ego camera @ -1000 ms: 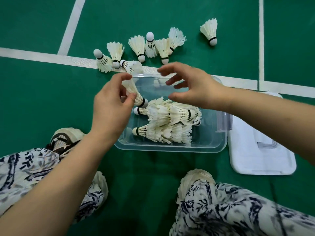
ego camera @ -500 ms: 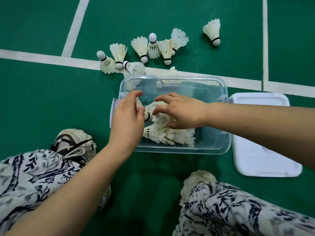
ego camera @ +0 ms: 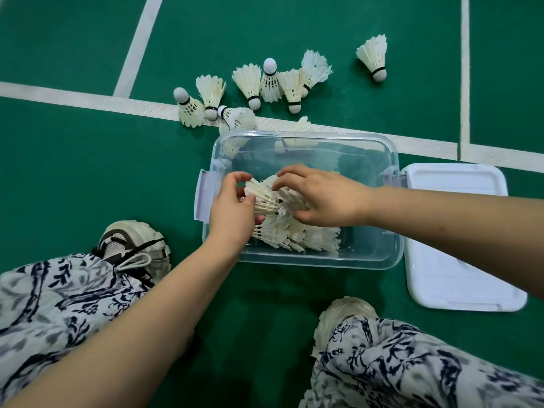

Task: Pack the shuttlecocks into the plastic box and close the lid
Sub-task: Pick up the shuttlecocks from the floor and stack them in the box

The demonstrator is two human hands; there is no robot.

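Inside the plastic box (ego camera: pixel 395 231) at 9 o'clock, left hand (ego camera: pixel 232 212) pinches a shuttlecock (ego camera: pixel 263 199); right hand (ego camera: pixel 322 198), fingers curled, grips its feathers.

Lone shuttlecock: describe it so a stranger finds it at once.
Start at the clear plastic box on the green court. Beyond its far right corner lies one shuttlecock, cork toward the box. Unlike the cluster to its left, it lies alone.

Floor: green court floor (ego camera: pixel 73 178), matte and finely textured, filling the whole view.
Markings: a broad white line (ego camera: pixel 88 99) crosses from left to right; a second white line (ego camera: pixel 138 48) slants down to meet it from the top; a thinner third line (ego camera: pixel 464 69) drops to it at the right.
Light: soft and even, with a dim shadow at lower centre.
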